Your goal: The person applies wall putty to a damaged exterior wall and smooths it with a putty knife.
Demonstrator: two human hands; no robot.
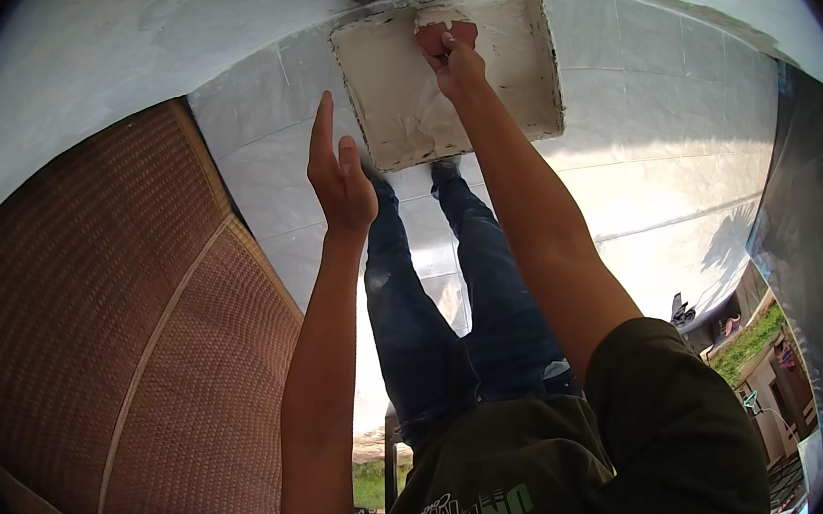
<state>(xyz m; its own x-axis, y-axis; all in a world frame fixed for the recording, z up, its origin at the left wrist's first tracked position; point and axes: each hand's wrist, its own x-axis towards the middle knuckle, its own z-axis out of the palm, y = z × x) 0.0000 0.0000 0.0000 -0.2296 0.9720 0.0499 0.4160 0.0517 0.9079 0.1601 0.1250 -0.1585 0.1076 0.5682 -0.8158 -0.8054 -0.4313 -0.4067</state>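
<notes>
My right hand (462, 73) is closed on a reddish-brown flat spreader (431, 38), with the thumb pressed on its face. Pale paste clings to the spreader's far edge. It is over the far part of a shallow rectangular tray (558, 91), whose rim is crusted with dried paste. Inside the tray, a smooth whitish paste (394, 93) coats the bottom. My left hand (339, 179) is raised just left of the tray, fingers stretched out and thumb apart, holding nothing.
Under me is a grey tiled floor (654, 81), sunlit on the right. A brown woven panel (149, 335) leans at the left. Beyond the tray rises a pale wall (236, 19) with a dark patch. Dark sheeting (817, 204) hangs at the right. My feet are by the tray's near edge.
</notes>
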